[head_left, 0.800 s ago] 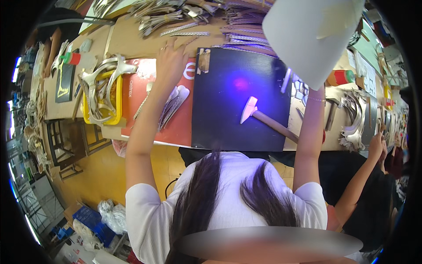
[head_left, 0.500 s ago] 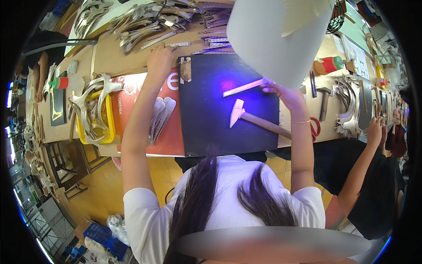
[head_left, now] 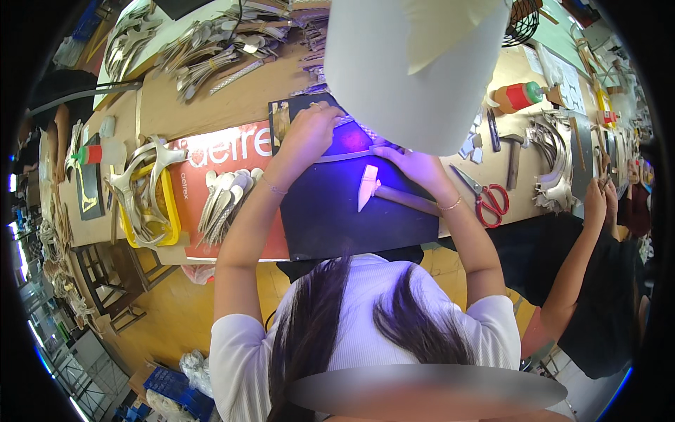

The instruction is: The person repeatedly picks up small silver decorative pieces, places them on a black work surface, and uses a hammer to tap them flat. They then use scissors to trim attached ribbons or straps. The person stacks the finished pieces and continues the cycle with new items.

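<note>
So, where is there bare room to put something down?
Flat black mat, between the red printed board and wooden-handled hammer; brown tabletop, from that board to the pale strap bundles. Crowded: the piled yellow plastic tray.

Passage over black mat left of hammer; held pale strip blocks farther reach; white shade bars overhead approach.

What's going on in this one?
A person is working with both hands over a black mat on a bench. The right hand holds one end of a narrow pale strip; the left hand has its fingers at a braided strip, though whether they pinch it is unclear. A white shade hides part of this. A hammer lies on the mat, with red-handled scissors to its right.
</note>
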`<state>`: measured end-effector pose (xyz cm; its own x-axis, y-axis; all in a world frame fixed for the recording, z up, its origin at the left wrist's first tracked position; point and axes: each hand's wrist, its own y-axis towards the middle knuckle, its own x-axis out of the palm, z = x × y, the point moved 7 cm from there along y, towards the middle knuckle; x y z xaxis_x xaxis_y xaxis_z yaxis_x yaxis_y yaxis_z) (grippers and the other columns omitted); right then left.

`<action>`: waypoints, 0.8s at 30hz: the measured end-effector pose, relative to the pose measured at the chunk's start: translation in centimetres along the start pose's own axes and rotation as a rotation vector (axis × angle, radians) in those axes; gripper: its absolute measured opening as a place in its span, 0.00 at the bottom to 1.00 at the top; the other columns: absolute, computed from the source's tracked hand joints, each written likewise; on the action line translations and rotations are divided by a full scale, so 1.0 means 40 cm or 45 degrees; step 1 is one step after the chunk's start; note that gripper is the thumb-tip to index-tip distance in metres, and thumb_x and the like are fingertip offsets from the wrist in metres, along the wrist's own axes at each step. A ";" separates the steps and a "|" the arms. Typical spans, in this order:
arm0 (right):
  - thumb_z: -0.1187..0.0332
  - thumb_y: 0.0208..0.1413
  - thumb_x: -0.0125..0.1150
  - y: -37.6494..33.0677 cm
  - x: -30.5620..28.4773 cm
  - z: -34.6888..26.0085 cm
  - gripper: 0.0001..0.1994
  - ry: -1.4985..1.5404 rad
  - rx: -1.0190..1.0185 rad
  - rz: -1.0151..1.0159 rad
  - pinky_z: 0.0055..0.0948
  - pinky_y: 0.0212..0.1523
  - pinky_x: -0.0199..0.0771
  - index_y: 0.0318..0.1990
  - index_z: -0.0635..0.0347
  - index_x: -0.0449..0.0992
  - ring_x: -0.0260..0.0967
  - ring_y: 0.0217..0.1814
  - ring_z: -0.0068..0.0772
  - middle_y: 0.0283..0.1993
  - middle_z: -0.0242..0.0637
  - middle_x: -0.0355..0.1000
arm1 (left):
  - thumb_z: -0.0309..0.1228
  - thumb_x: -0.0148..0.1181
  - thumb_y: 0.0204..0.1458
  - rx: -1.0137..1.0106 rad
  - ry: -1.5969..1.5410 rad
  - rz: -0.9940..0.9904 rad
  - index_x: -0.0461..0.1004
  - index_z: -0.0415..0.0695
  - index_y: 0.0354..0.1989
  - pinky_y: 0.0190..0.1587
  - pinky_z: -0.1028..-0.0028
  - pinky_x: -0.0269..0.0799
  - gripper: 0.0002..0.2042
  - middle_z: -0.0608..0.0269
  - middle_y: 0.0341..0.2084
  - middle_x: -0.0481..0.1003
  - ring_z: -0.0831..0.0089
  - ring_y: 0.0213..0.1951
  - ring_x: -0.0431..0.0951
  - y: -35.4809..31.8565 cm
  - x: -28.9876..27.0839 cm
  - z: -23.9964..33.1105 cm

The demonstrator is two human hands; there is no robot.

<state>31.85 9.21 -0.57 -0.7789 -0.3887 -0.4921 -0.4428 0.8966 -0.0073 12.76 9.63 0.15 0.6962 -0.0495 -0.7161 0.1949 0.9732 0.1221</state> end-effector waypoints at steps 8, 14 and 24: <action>0.66 0.62 0.56 -0.019 0.054 -0.094 0.07 -0.476 -0.320 -0.076 0.39 0.47 0.73 0.41 0.59 0.72 0.73 0.42 0.47 0.41 0.39 0.75 | 0.25 0.51 0.58 -0.055 -0.036 0.070 0.77 0.36 0.43 0.46 0.56 0.70 0.10 0.48 0.35 0.75 0.49 0.41 0.76 -0.014 -0.024 0.007; 0.70 0.60 0.58 -0.020 0.032 -0.109 0.05 -0.457 -0.353 -0.062 0.36 0.43 0.72 0.40 0.60 0.72 0.73 0.38 0.42 0.34 0.39 0.73 | 0.25 0.52 0.58 -0.052 -0.097 -0.082 0.76 0.37 0.43 0.46 0.58 0.70 0.09 0.49 0.34 0.75 0.50 0.41 0.76 -0.026 -0.057 -0.005; 0.69 0.53 0.66 -0.012 0.048 -0.016 0.06 -0.229 -0.080 0.027 0.31 0.42 0.75 0.36 0.60 0.81 0.75 0.35 0.32 0.34 0.35 0.78 | 0.23 0.56 0.50 0.236 0.338 0.068 0.77 0.42 0.39 0.45 0.63 0.68 0.09 0.58 0.35 0.74 0.60 0.41 0.74 -0.075 0.037 0.050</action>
<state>30.30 7.89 -0.94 -0.6990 -0.3206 -0.6392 -0.4583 0.8870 0.0564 14.57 6.19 0.10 0.5088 0.0843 -0.8568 0.3026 0.9142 0.2696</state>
